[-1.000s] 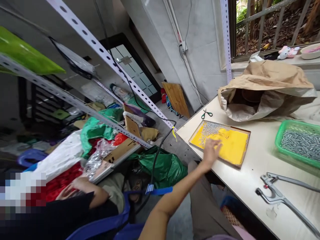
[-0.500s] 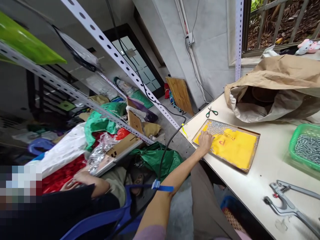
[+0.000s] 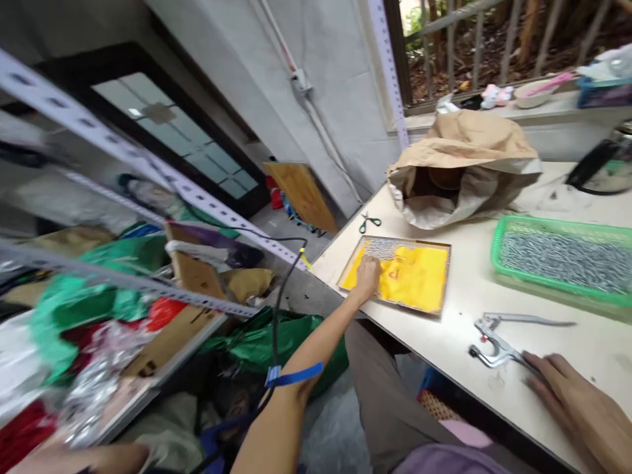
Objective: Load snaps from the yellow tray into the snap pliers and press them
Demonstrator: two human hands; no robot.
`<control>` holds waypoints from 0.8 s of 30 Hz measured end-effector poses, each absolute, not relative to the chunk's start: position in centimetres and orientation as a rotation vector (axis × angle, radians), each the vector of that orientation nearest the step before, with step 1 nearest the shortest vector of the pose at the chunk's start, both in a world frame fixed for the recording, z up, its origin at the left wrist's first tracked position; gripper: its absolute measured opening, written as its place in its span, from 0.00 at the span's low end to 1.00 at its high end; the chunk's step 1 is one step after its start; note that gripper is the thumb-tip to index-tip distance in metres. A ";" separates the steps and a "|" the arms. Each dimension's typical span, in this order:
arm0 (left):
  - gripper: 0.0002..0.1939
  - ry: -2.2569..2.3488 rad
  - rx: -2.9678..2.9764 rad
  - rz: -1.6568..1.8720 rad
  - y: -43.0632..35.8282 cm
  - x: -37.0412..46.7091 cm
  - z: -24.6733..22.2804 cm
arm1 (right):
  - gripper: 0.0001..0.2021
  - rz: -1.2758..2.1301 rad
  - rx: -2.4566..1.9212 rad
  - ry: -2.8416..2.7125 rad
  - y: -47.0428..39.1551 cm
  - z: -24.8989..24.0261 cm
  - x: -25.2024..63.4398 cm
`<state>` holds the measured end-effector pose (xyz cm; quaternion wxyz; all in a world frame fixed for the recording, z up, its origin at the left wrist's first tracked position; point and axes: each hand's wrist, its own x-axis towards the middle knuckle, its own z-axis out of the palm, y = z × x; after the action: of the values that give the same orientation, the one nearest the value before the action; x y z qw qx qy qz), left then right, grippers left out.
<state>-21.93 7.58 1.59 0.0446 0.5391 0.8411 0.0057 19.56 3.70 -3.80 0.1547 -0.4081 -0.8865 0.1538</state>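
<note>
My left hand (image 3: pixel 368 275) is closed, knuckles up, over the left part of a shallow tray (image 3: pixel 441 280). A yellow printed sheet (image 3: pixel 417 276) lines the tray. Beside my fingertips lies a cluster of small silvery metal pieces (image 3: pixel 381 247); whether I pinch one is hidden. At the table's near right, my right hand (image 3: pixel 567 388) is slightly blurred and curls around the lower handle of metal pliers with a C-shaped jaw (image 3: pixel 495 342). Those pliers lie on the table, handles spread, their upper handle free.
A green basket (image 3: pixel 498 253) full of small metal pieces stands at the right. Behind the tray are small scissors (image 3: pixel 369 222) and an open brown paper bag (image 3: pixel 464 148). A black cable (image 3: pixel 277 309) hangs left of my arm. Another person's arm (image 3: pixel 118 457) shows at lower left.
The view has swung to the right. My right hand has come into view at the pliers' lower handle. My left hand stays over the tray.
</note>
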 end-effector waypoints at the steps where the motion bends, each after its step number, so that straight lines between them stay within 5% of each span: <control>1: 0.11 2.546 1.656 0.068 7.5 -21.2 1.8 | 0.13 0.471 -1.192 -2.543 3.7 -3.2 19.3; 7: 0.06 1.875 1.185 0.729 3.6 -11.4 1.9 | 0.12 0.510 -1.204 -2.629 3.9 -1.4 19.2; 12: 0.15 1.606 0.772 0.663 0.9 -3.8 0.2 | 0.13 0.502 -1.114 -2.665 3.8 -1.3 20.5; 24: 0.10 1.725 0.790 0.536 0.8 -1.2 -1.2 | 0.14 0.589 -1.080 -2.587 3.5 -1.2 21.0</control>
<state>-1.15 0.84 -1.17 0.5524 0.3339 0.7293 0.2268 21.04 3.53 -1.25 0.1382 -0.3736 -0.8943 0.2037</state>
